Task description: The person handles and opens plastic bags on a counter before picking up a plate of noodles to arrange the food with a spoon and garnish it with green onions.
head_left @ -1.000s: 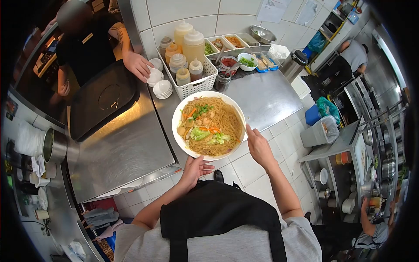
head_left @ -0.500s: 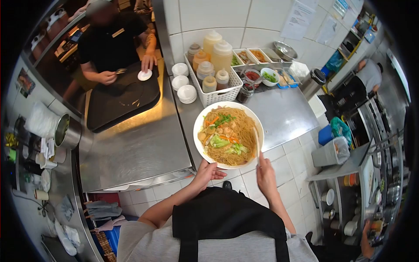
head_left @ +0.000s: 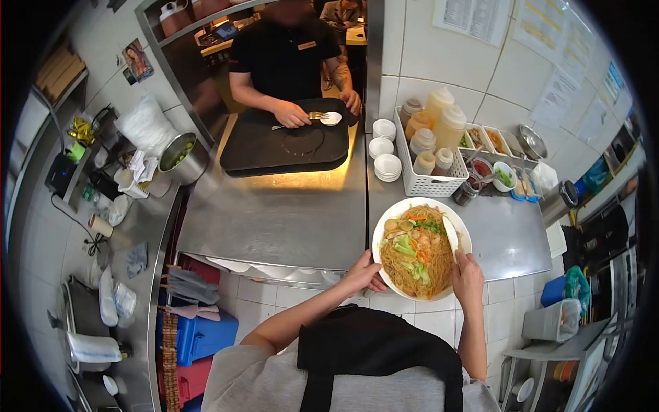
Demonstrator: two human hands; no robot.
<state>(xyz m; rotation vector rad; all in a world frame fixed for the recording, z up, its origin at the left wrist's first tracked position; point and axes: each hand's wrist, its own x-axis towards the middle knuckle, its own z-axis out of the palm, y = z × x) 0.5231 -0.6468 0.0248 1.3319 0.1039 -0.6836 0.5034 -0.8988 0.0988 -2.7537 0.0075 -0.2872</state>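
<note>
A large white bowl of noodles, topped with cabbage, carrot strips and chopped greens, is held in front of me at the counter's front edge. My left hand is closed on its near-left rim. At the right rim is my right hand, its fingers closed round the handle end of a white spoon. The spoon leans in the bowl, its broad end on the noodles. Whether my right fingers also grip the rim is hard to tell.
Beyond the steel counter, a co-worker holds cutlery at a small white dish on a black tray. A white basket of sauce bottles, stacked small bowls and garnish containers stand behind the bowl.
My view has swung left, and the bowl stays between my hands. The spoon now shows its broad face. The co-worker's small dish is down on the tray, with the cutlery brought to it.
</note>
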